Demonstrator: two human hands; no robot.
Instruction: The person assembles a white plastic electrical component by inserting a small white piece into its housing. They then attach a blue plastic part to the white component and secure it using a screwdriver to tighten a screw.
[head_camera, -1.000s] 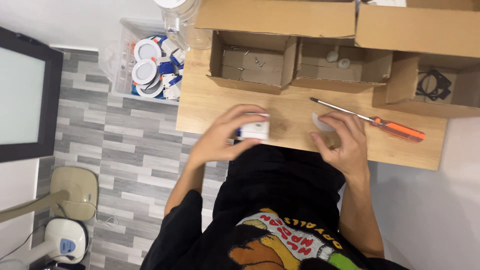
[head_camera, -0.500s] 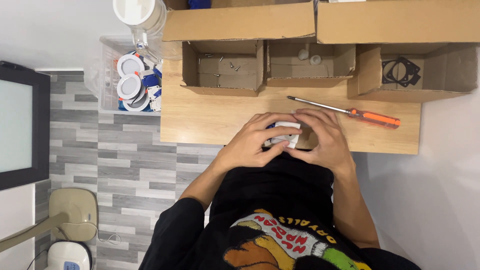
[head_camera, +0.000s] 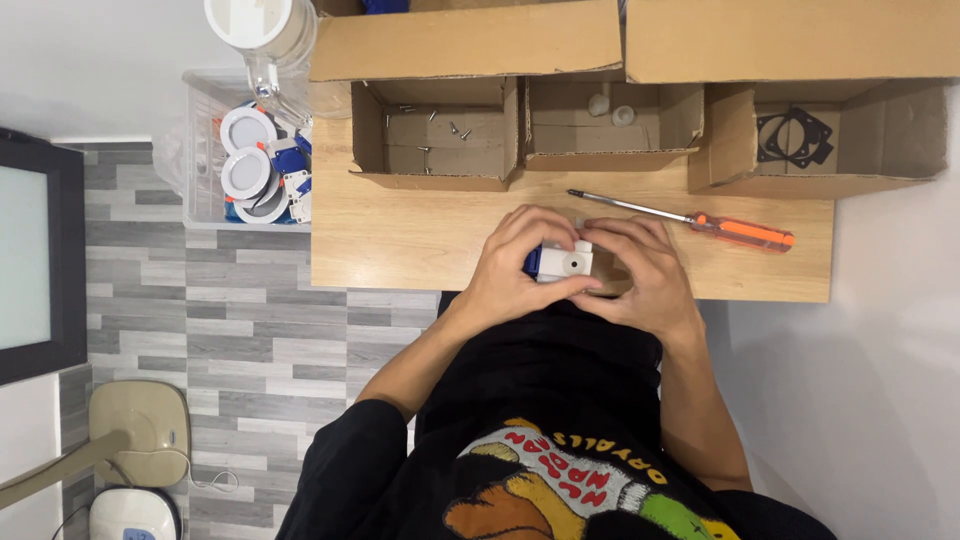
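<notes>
Two hands close round one small white block (head_camera: 563, 263) with a blue end, at the desk's (head_camera: 400, 240) near edge: left hand (head_camera: 515, 262) curled over its left half, right hand (head_camera: 640, 268) pinching its right end. It looks light, stiff and smooth, best gripped by the flat sides. Its underside is hidden. At 2 o'clock lies a screwdriver (head_camera: 690, 218); at 12, open boxes (head_camera: 435, 135).

The right hand (head_camera: 640, 270) has joined the left hand (head_camera: 515, 265) on the white block (head_camera: 563, 263).
</notes>
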